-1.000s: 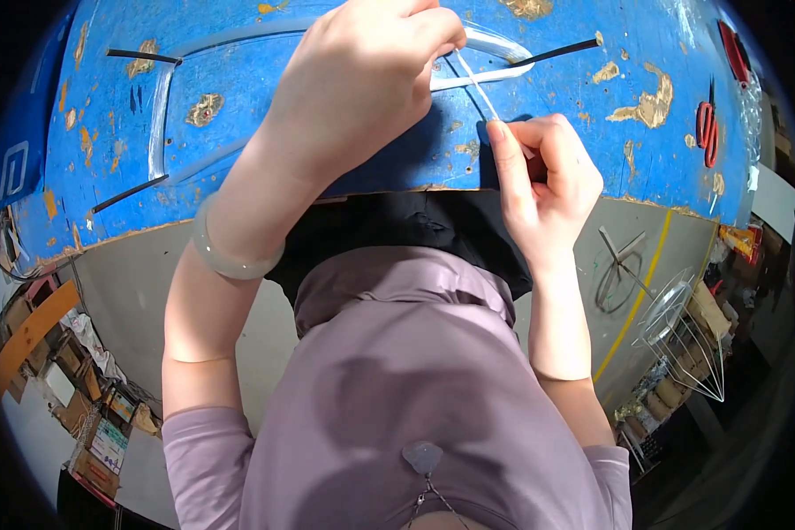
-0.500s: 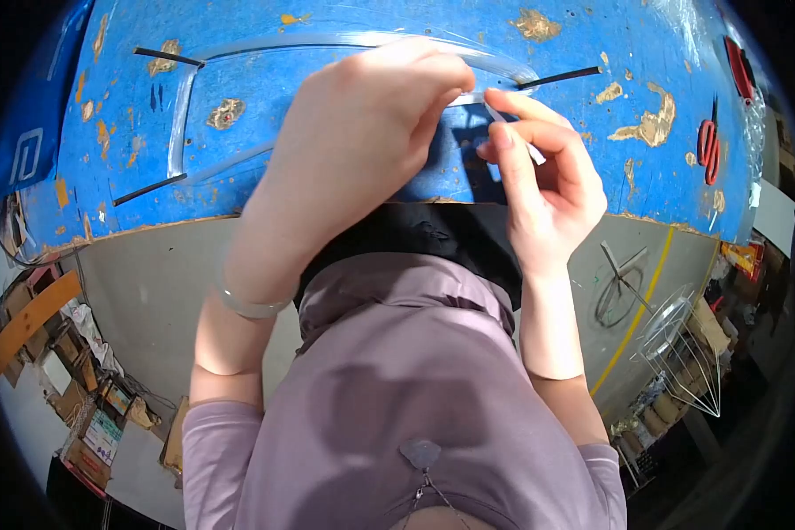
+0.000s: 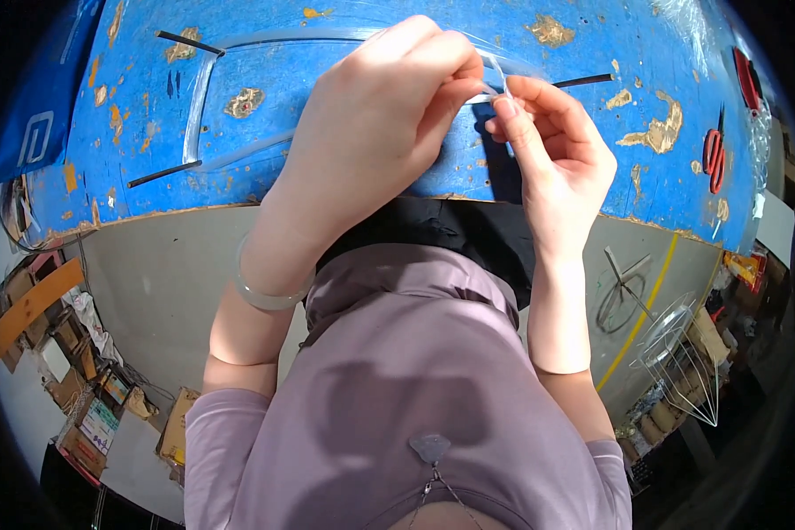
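A loop of clear plastic strip [image 3: 200,106] lies on the blue work table, with thin black rods sticking out at its corners: a far left rod [image 3: 188,41], a near left rod [image 3: 163,174] and a right rod [image 3: 586,79]. My left hand [image 3: 371,115] is closed, thumb and forefinger pinching at the loop's right end. Facing it, my right hand [image 3: 564,146] pinches a narrow whitish strip [image 3: 497,67] between thumb and forefinger. The strip stands up between the two hands and bends there. My fingers cover part of the loop's right end.
Red-handled scissors [image 3: 715,161] lie on the worn blue table [image 3: 344,181] at the right, below another red-handled tool [image 3: 746,79]. Crumpled clear film [image 3: 685,26] is at the far right. Cardboard boxes [image 3: 88,433] sit on the left; a wire rack [image 3: 680,353] stands on the right.
The whitish strip's end, which pointed down toward my right palm, now rises between both hands. My right fingers have closed in nearer to the left ones. The whole view has shifted slightly.
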A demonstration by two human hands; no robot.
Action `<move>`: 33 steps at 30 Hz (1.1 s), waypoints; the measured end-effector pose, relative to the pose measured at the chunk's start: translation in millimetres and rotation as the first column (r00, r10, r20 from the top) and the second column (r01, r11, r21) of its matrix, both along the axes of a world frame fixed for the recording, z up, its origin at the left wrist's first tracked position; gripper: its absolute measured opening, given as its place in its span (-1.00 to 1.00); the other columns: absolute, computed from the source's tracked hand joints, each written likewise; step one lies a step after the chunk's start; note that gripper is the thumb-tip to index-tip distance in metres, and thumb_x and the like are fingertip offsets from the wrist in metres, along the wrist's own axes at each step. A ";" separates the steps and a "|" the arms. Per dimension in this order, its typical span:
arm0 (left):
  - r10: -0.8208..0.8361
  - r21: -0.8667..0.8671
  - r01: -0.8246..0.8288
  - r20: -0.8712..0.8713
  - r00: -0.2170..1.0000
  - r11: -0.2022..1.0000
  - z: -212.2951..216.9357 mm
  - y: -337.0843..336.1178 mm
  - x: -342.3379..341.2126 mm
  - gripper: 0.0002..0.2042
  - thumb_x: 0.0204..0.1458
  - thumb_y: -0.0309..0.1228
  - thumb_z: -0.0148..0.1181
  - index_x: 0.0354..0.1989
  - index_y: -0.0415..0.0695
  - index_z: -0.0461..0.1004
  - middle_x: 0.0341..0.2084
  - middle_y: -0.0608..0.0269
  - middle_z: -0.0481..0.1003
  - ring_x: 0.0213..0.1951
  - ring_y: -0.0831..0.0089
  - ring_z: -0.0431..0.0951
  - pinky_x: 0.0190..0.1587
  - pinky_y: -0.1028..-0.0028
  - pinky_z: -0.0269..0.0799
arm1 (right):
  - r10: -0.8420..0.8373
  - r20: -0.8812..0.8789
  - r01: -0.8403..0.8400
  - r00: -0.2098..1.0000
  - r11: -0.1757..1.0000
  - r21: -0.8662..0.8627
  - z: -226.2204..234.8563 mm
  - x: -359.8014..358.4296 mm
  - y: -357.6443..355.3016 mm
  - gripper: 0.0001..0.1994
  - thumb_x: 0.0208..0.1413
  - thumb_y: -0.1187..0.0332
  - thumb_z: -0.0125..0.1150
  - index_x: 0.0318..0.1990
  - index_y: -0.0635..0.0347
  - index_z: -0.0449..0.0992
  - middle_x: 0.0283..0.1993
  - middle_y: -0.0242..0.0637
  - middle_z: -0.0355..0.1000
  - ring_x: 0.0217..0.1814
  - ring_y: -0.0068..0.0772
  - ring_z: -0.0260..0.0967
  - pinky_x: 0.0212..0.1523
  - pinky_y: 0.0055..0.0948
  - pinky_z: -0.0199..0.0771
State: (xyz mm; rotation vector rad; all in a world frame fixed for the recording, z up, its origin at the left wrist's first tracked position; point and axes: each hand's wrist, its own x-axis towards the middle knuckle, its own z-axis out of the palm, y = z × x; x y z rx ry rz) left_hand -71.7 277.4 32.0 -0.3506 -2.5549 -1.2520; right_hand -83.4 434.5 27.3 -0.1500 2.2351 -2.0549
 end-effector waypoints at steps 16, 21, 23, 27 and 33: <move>-0.039 0.126 0.041 -0.015 0.999 0.991 1.2 8.0 4.9 -0.93 -0.13 -0.58 0.11 -0.44 -0.22 0.38 -0.38 0.19 0.36 -0.45 0.38 0.39 -0.43 0.55 0.29 | 0.178 0.005 -0.178 0.984 0.983 0.053 8.1 -9.2 7.9 -0.81 0.01 0.52 0.08 -0.19 0.30 0.46 -0.33 -0.31 0.41 -0.39 -0.64 0.35 -0.33 -0.69 0.38; -0.035 0.086 0.036 -0.014 0.999 0.996 -5.5 2.0 10.4 -0.90 -0.17 -0.59 0.12 -0.44 -0.19 0.38 -0.36 0.19 0.36 -0.41 0.35 0.39 -0.42 0.53 0.31 | 0.042 0.113 -0.050 0.993 0.997 0.067 10.4 -6.0 -3.2 -0.83 0.02 0.53 0.05 -0.21 0.30 0.46 -0.37 -0.33 0.41 -0.41 -0.65 0.34 -0.35 -0.69 0.37; -0.029 0.017 0.032 -0.114 0.993 0.999 -7.4 5.1 10.0 -0.89 -0.19 -0.60 0.13 -0.44 -0.18 0.38 -0.36 0.19 0.36 -0.40 0.34 0.39 -0.41 0.51 0.31 | 0.040 0.078 -0.049 0.996 0.992 0.120 12.5 -7.8 -4.3 -0.84 0.02 0.53 0.04 -0.23 0.31 0.46 -0.39 -0.34 0.42 -0.41 -0.66 0.34 -0.36 -0.69 0.36; -0.053 -0.130 0.013 -0.314 0.948 0.991 -4.9 14.9 5.9 -0.85 -0.22 -0.61 0.13 -0.42 -0.16 0.38 -0.36 0.21 0.36 -0.36 0.30 0.40 -0.37 0.46 0.32 | 0.123 -0.089 -0.096 0.988 0.960 0.263 19.2 -4.9 -1.5 -0.86 -0.01 0.56 0.04 -0.27 0.31 0.46 -0.42 -0.32 0.41 -0.44 -0.61 0.34 -0.39 -0.66 0.35; -0.070 -0.198 0.007 -0.315 0.946 0.980 -2.0 12.4 -10.1 -0.80 -0.28 -0.58 0.08 -0.39 -0.14 0.35 -0.31 0.23 0.35 -0.30 0.25 0.38 -0.31 0.38 0.32 | 0.192 -0.143 -0.149 0.971 0.952 0.268 12.4 -10.9 3.1 -0.87 -0.06 0.57 0.07 -0.31 0.30 0.47 -0.44 -0.28 0.40 -0.44 -0.52 0.35 -0.42 -0.59 0.33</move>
